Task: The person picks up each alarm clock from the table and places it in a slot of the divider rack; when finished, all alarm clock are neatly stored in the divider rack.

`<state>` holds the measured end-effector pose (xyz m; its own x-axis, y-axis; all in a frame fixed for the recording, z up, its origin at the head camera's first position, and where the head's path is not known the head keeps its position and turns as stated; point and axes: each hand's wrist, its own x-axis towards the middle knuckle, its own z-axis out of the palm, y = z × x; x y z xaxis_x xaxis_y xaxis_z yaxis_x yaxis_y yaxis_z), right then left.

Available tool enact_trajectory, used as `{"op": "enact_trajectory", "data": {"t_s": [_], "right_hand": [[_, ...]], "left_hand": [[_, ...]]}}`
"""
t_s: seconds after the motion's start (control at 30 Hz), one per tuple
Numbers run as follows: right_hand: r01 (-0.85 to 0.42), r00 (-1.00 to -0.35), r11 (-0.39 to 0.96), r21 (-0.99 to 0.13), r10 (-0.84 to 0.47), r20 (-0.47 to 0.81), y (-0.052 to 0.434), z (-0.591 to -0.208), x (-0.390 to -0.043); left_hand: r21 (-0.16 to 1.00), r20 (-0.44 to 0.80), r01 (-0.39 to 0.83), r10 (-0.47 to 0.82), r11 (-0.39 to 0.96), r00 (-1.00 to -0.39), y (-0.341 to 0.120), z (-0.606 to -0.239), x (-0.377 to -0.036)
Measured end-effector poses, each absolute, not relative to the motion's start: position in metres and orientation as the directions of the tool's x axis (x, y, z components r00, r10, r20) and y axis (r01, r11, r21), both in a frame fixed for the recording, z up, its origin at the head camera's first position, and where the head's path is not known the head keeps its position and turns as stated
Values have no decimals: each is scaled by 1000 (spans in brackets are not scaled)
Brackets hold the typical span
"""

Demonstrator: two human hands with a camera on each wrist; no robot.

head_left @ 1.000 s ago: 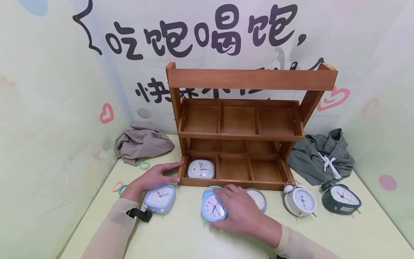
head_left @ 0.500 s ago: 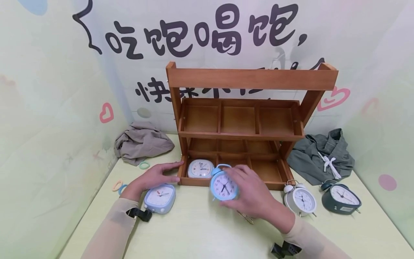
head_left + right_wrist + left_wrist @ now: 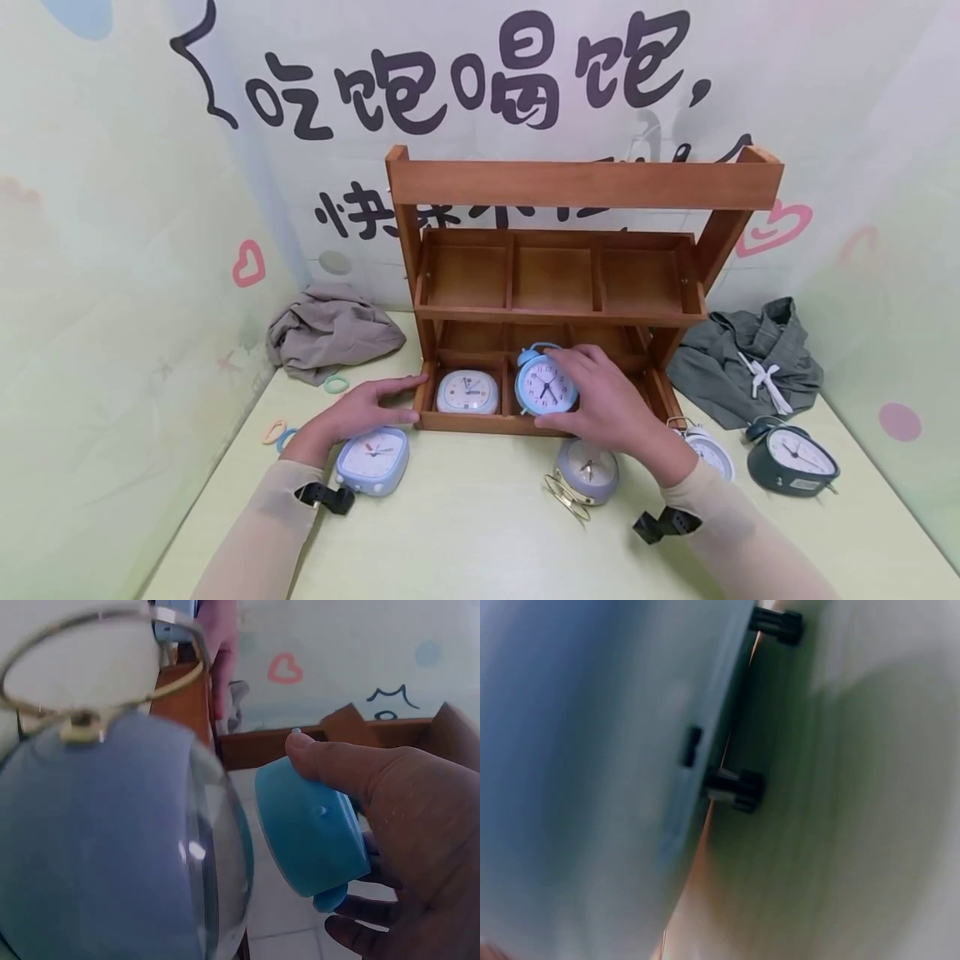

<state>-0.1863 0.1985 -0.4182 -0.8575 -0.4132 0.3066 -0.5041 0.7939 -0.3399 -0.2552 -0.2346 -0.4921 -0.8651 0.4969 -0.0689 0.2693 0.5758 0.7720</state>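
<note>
I take the brown wooden two-tier shelf rack [image 3: 585, 185] as my landmark. My right hand [image 3: 607, 400] grips the round light-blue twin-bell alarm clock [image 3: 546, 387], fingers and thumb curled round its rim; in the right wrist view the thumb lies across the clock's blue back [image 3: 311, 829]. The clock stands upright, dial facing me, in the middle front compartment of the rack's lower tier, but I cannot tell whether it rests on the compartment floor.

My left hand [image 3: 367, 406] lies with straight fingers against the rack's lower left front corner, holding nothing. The left wrist view is blurred and shows only a pale blue surface close up.

In the left front compartment of the lower tier, just beside the held clock, lies a white rounded-square alarm clock [image 3: 467, 392]. In front of the rack's left corner, under my left wrist, lies a pale blue rounded-square alarm clock [image 3: 372, 460]. In front of the rack's middle lies a grey-lilac round alarm clock with a gold wire handle [image 3: 587, 471]. To the right of the rack's front stand a white twin-bell alarm clock [image 3: 708, 451], partly hidden by my right forearm, and a dark grey-blue twin-bell alarm clock [image 3: 791, 458].
</note>
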Motion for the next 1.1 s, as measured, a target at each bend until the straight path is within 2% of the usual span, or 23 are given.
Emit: {"op": "enact_trajectory", "data": {"t_s": [0.33,1.1], "right_hand": [[-501,-863,812,-299,-444,239,199,-422,-213],[-465,-881,802,-374,-460,109,202,-438,-237]], "left_hand": [[775,-74,264,497,575,-865,-236,-492,-255],[772,-66,275,503,573,-862,-236,-493,-255]]}}
